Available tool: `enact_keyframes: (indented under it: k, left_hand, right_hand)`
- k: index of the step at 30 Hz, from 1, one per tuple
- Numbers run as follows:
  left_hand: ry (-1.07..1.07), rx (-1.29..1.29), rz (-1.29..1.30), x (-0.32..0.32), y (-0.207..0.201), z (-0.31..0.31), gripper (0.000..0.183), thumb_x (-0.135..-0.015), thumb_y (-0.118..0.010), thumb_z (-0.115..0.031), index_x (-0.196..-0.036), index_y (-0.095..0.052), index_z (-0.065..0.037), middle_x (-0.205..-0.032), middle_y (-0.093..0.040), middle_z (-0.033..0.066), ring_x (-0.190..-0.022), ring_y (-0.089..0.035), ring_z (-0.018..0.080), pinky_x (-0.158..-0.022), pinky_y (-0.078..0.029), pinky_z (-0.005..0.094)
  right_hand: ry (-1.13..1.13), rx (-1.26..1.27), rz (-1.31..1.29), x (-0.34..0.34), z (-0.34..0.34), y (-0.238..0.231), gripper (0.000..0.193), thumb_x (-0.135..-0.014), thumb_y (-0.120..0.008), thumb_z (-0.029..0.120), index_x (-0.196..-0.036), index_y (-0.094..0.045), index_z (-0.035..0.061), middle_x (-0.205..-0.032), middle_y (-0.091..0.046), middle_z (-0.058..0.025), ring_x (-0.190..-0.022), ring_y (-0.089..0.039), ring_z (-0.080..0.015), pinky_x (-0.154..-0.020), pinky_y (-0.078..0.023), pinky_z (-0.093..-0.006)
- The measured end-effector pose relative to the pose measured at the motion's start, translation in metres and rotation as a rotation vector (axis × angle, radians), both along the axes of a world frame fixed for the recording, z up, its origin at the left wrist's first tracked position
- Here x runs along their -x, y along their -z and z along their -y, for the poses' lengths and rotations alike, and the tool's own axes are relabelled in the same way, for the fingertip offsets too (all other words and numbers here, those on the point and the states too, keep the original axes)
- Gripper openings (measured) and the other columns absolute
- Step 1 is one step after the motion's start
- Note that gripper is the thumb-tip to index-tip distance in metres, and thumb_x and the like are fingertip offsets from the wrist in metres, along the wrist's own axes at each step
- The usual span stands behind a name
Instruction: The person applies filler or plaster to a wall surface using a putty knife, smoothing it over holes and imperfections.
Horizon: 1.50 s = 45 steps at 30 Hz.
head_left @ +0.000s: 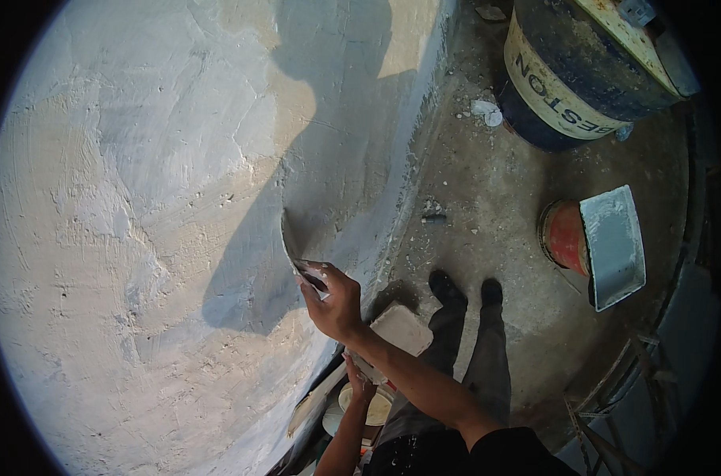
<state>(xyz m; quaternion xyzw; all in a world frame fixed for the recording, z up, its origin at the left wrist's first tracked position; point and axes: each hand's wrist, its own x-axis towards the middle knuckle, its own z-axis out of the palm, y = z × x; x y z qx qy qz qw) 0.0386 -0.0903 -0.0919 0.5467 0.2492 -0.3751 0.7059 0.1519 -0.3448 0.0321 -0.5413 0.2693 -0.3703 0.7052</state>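
Note:
My right hand (334, 301) is closed on a thin plaster scraper (288, 242), its blade seen nearly edge-on against the wall (186, 206). That wall carries uneven white and cream plaster, with ridges and pits. Below the right forearm, my left hand (360, 382) grips the edge of a pale, plaster-smeared rectangular tray (404, 329). The forearm covers part of the tray, so how much plaster lies on it is hard to tell.
A large dark drum with a cream band (567, 87) stands at the far right. Nearer is a red bucket (565, 236) with a white-coated rectangular pan (617, 247) against it. Crumbs litter the concrete floor (487, 190). A round container (376, 404) sits beside my left arm.

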Motion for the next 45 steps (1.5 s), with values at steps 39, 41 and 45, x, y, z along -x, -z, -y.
enact_keyframes:
  k: [39, 41, 45]
  left_hand:
    - [-0.008, 0.059, -0.092, 0.010, 0.003, 0.005, 0.059, -0.095, -0.038, -0.053, -0.138, -0.033, -0.013, -0.136, -0.042, 0.0093, -0.123, -0.044, 0.0291, -0.102, -0.036, 0.0475]
    - [-0.003, 0.041, -0.087, 0.011, 0.007, -0.003, 0.059, -0.095, -0.037, -0.053, -0.138, -0.033, -0.013, -0.136, -0.042, 0.0092, -0.124, -0.043, 0.0289, -0.102, -0.036, 0.0472]
    - [-0.015, 0.032, -0.110, 0.010, 0.005, -0.002, 0.061, -0.095, -0.035, -0.055, -0.139, -0.032, -0.012, -0.137, -0.041, 0.0094, -0.124, -0.042, 0.0283, -0.103, -0.035, 0.0462]
  right_hand:
    - [-0.029, -0.961, 0.228, 0.024, 0.022, 0.105, 0.026, -0.087, -0.060, 0.004, -0.112, -0.056, -0.0015, -0.104, -0.062, -0.0061, -0.093, -0.059, -0.0112, -0.083, -0.047, -0.0252]
    - [-0.025, -0.972, 0.214, 0.022, 0.018, 0.111, 0.027, -0.087, -0.061, 0.005, -0.112, -0.056, -0.0018, -0.103, -0.062, -0.0063, -0.093, -0.059, -0.0117, -0.083, -0.046, -0.0250]
    - [0.238, -0.974, -0.035, 0.021, 0.010, 0.141, 0.028, -0.085, -0.064, 0.006, -0.111, -0.056, -0.0013, -0.099, -0.062, -0.0074, -0.088, -0.060, -0.0133, -0.077, -0.048, -0.0260]
